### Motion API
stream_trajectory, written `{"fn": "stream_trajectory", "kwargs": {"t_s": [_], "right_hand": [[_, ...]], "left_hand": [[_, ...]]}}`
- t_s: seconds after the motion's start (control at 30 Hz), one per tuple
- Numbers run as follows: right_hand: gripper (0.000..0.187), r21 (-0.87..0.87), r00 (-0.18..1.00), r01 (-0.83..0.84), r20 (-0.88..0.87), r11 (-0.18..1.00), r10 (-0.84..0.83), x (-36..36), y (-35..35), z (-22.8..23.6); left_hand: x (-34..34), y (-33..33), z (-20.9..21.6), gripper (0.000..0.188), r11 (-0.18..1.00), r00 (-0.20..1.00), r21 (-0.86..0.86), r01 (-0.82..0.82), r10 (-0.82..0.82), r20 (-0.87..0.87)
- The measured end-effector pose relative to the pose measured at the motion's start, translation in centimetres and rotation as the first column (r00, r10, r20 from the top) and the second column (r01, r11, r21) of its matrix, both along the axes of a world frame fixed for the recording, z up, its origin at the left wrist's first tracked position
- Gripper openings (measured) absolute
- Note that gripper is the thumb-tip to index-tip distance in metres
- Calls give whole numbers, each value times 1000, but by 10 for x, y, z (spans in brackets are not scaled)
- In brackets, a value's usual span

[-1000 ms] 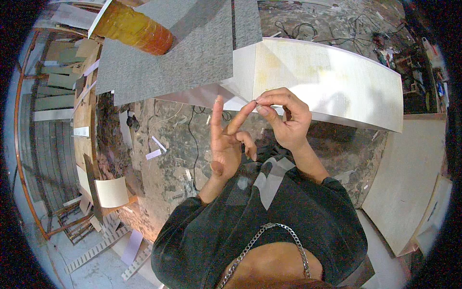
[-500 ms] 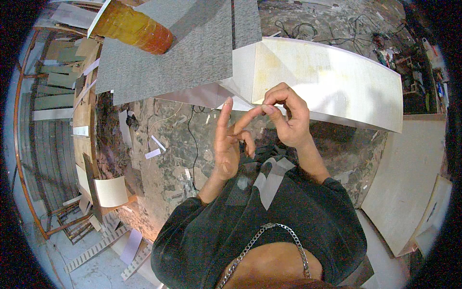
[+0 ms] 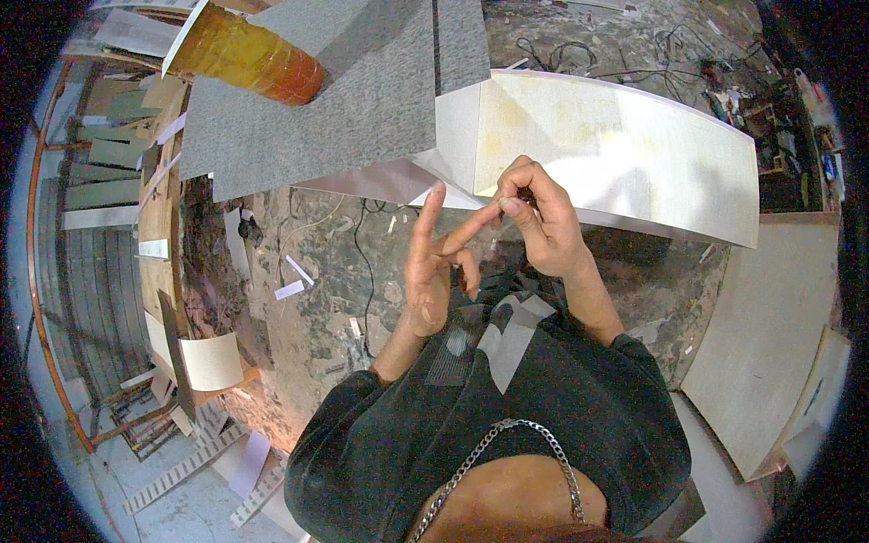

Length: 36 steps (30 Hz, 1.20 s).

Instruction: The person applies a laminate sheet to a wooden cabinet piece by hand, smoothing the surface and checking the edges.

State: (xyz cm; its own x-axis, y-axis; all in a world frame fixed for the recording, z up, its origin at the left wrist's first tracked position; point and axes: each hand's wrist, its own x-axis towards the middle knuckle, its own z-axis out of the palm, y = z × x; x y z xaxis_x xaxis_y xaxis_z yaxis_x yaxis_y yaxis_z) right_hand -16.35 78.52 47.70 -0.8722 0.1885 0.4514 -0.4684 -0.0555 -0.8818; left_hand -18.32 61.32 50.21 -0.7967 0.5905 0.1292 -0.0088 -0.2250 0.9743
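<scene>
Shift: left hand and the fingertips of right hand have come a little rightward since the first frame
Left hand: released, fingers partly spread, nothing seen in it
Left pointing finger: long axis goes right and slightly away, its tip at the right thumb
Right hand: fingers curled at this tip; whether they grasp it or something small, I cannot tell
Pale panel: just beyond right hand, the nearer one; long axis left to right
Count: two hands, one pointing finger, one pale panel
</scene>
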Motion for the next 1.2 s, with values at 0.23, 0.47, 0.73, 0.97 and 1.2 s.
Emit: {"fn": "stream_trajectory", "kwargs": {"t_s": [0.23,0.47,0.73,0.97,1.2], "right_hand": [[14,-1,996,80,-29,997,-80,-2,-6,-7],[14,-31,983,169,-72,985,-171,-3,-14,-10],[16,-24,974,198,-105,980,-199,-2,-15,-12],[15,57,953,275,-147,960,-264,1,-14,-11],[9,22,940,311,-154,950,-304,2,-18,-11]], "left_hand": [[6,2,5,133,995,992,-97,-12,24,120],[7,-1,-6,120,999,995,39,34,-38,97],[13,2,2,141,984,997,-166,69,-64,36],[13,0,-25,144,965,959,-73,251,-258,-119],[13,-2,-33,142,934,919,-114,339,-355,-174]]}}
